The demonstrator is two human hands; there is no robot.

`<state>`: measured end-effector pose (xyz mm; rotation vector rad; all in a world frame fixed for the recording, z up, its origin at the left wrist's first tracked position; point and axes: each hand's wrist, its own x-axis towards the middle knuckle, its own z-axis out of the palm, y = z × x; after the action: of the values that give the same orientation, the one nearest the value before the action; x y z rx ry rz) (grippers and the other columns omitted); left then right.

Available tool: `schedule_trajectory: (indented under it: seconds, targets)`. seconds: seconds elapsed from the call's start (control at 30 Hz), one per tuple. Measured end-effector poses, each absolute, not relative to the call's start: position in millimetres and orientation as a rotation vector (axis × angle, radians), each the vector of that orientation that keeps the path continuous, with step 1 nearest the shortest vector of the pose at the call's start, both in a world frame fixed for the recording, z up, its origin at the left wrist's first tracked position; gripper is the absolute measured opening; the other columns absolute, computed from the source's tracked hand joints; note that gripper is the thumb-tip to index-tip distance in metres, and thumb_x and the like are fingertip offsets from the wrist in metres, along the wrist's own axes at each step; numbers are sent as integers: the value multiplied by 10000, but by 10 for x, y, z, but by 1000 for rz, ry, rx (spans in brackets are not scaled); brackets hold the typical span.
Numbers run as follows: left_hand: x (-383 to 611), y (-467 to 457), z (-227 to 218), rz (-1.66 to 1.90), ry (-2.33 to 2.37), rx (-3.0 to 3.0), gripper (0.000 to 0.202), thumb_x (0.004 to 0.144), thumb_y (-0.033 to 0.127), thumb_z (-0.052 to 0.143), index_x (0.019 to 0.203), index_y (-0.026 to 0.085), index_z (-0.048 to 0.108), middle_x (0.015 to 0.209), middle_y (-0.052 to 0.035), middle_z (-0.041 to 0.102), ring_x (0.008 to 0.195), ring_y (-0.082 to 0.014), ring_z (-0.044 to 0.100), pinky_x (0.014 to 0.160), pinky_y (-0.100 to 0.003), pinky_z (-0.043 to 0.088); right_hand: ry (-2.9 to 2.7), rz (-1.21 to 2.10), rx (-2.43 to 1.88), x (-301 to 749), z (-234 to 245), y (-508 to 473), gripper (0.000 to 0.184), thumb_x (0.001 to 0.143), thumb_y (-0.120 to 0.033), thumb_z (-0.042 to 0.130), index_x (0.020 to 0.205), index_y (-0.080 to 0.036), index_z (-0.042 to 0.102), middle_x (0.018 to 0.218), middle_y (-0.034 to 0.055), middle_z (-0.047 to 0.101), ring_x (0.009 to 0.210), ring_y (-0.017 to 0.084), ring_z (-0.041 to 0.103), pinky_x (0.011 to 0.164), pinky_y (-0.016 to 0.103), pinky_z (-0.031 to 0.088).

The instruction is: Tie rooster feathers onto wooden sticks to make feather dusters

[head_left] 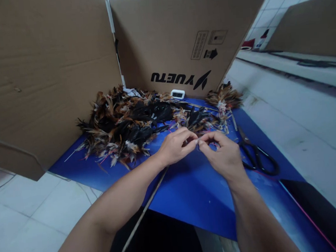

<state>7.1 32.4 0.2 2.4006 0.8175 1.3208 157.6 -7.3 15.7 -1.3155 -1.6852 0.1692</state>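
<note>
My left hand (177, 144) and my right hand (222, 152) meet over the blue tabletop (196, 186), thumb and forefinger of each pinched together. A tiny pale bit shows between the fingertips, too small to name. Beneath my left wrist a thin stick (143, 215) slants down towards my lap; whether a hand holds its upper end is hidden. Just beyond my fingers lie brown, black and white feathers (121, 125) in a big loose heap. Black-handled scissors (257, 157) rest beside my right wrist.
Two cardboard panels (161, 37) stand upright behind and left of the heap. A small white digital display (177, 94) leans near the back one. At the back right sits another feather bunch (225, 97). A dark flat object (320, 207) covers the right front edge.
</note>
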Motion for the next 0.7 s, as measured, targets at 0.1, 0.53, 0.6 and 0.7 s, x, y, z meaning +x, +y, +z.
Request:
schedule_trajectory:
  seconds: [0.1, 0.53, 0.6, 0.7]
  targets:
    - [73, 329, 1, 1322, 824, 2413, 148, 850, 263, 482, 826, 158, 583, 740, 0, 555, 665, -78, 511, 623, -199, 421, -1699, 160, -1310, 1578, 146, -67, 30, 731, -231, 552, 711, -209, 558, 679, -8, 579, 635, 146, 532, 614, 274, 422]
    - [76, 348, -24, 1325, 852, 2483, 149, 862, 246, 462, 828, 160, 578, 769, -13, 581, 695, -85, 534, 621, -198, 422, -1630, 249, -1331, 1584, 133, -60, 57, 729, -257, 571, 723, -201, 582, 696, -5, 604, 643, 146, 550, 638, 282, 446]
    - [75, 352, -36, 1317, 865, 2539, 148, 866, 236, 452, 854, 159, 578, 805, -21, 588, 716, -86, 540, 630, -196, 424, -1638, 203, -1336, 1582, 134, -62, 49, 730, -246, 568, 738, -203, 590, 704, -4, 606, 643, 145, 547, 640, 281, 441]
    - [72, 345, -41, 1291, 893, 2616, 156, 874, 230, 436, 878, 160, 575, 837, -27, 590, 733, -86, 547, 642, -197, 432, -1675, 149, -1328, 1579, 133, -65, 42, 734, -235, 561, 731, -206, 590, 703, -2, 606, 640, 147, 547, 649, 287, 436]
